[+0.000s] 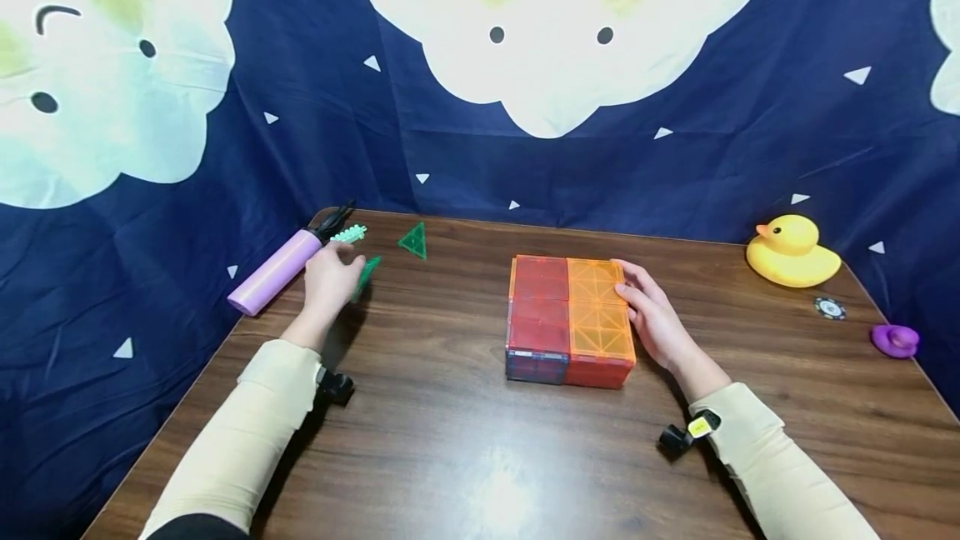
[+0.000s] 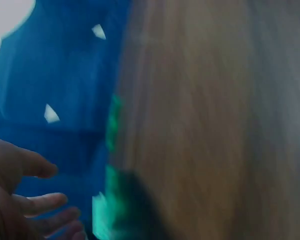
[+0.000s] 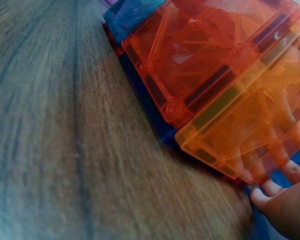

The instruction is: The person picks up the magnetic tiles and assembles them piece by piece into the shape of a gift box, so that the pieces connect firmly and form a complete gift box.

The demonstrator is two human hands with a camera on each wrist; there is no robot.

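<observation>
A box of see-through magnetic tiles (image 1: 538, 300), red and orange on top with blue and red sides, stands right of the table's middle. My right hand (image 1: 654, 315) rests against its right side, with fingers visible through an orange tile (image 3: 225, 125) in the right wrist view. At the left, my left hand (image 1: 330, 277) is beside a green triangle tile (image 1: 366, 276). The blurred left wrist view shows that hand's fingers (image 2: 45, 202) loosely extended, with a gap between them and the green shapes. A second green triangle tile (image 1: 415, 241) lies farther back.
Left of the left hand lies a lilac cylinder with a black end (image 1: 273, 273), near a mint-green piece (image 1: 349, 234). At the right are a yellow duck (image 1: 793, 255), a poker chip (image 1: 830, 308) and a purple duck (image 1: 896, 341). Dark blue cloth (image 1: 465, 165) hangs behind the table.
</observation>
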